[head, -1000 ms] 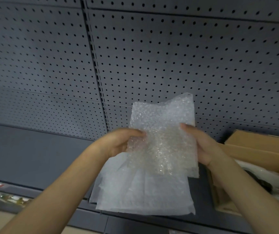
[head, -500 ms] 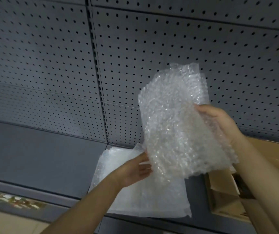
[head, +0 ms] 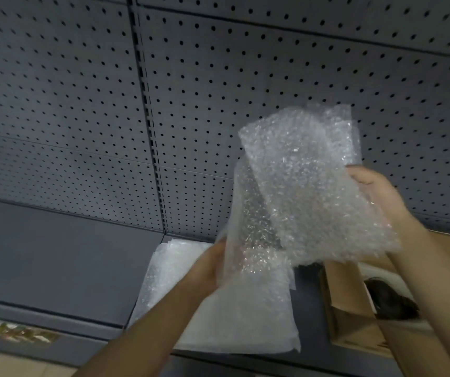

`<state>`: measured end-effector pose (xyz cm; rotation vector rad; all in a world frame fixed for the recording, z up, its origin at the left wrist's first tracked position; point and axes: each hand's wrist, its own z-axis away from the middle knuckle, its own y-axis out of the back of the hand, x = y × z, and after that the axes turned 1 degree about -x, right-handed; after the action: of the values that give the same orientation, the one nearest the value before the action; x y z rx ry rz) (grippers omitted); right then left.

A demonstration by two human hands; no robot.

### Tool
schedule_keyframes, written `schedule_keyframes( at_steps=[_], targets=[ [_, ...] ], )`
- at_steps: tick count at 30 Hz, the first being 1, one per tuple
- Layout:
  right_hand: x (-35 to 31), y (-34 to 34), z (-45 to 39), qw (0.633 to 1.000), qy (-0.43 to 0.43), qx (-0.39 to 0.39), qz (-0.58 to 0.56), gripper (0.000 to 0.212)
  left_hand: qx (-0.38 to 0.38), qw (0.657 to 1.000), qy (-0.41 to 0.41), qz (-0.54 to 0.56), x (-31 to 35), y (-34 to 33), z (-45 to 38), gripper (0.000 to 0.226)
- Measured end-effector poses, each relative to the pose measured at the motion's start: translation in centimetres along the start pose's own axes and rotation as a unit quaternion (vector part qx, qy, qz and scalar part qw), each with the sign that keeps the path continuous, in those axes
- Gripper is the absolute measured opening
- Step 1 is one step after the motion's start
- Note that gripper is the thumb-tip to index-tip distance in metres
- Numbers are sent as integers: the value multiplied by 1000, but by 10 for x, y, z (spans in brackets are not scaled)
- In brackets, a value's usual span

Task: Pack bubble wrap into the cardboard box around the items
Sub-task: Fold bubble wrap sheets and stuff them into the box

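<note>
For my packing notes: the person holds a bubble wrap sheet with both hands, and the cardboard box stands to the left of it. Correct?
Not quite. In the head view the box stands to the right of the sheet, not left. Both hands, left and right, do hold it.

You hold a clear, crinkled bubble wrap sheet (head: 310, 191) upright and partly folded above the grey shelf, while a flat stack of bubble wrap (head: 234, 317) lies on the shelf just left of the open cardboard box (head: 349, 317), where a dark item (head: 389, 300) shows inside.
</note>
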<state>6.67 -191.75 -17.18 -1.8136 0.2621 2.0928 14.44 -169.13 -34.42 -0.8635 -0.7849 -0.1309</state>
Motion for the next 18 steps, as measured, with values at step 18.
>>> schedule_keyframes(
  at_steps=[18],
  targets=[
    [87,-44,-12,943,-234,51,232,51,93,966,-92,-223,46,43,26,12]
  ],
)
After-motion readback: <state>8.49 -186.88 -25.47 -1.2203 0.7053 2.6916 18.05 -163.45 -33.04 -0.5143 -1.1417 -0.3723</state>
